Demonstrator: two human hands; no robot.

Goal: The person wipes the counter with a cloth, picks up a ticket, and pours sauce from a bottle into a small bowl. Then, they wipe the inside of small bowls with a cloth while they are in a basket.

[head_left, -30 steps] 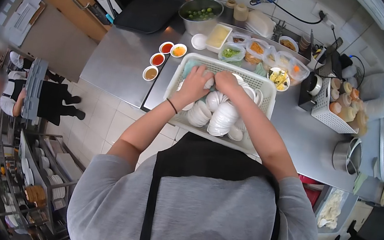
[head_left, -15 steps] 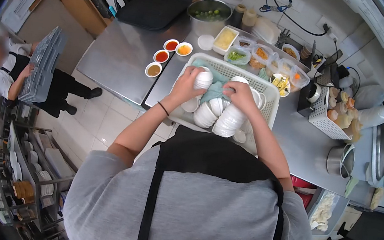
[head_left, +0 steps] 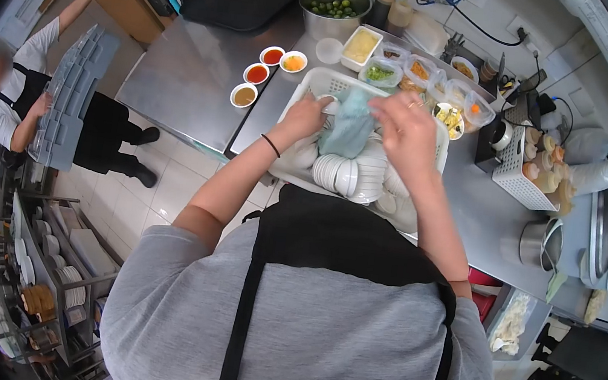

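Observation:
A white perforated basket (head_left: 436,161) on the steel counter holds stacks of small white bowls (head_left: 347,176). My right hand (head_left: 410,131) pinches the top corner of a pale green cloth (head_left: 350,123), which hangs over the bowls. At the basket's left side my left hand (head_left: 303,120) is closed on a small white bowl (head_left: 329,105), beside the cloth. Part of that bowl is hidden by my fingers.
Sauce bowls (head_left: 256,74) stand left of the basket. Behind it are a pot of green fruit (head_left: 334,7) and food containers (head_left: 379,72). At the left, a person (head_left: 27,95) holds a grey crate (head_left: 76,97) and reaches to a door handle.
My right hand has lifted the cloth and spread it out. My left hand has moved slightly left and down with a bowl. The person at the left has raised an arm to the door handle.

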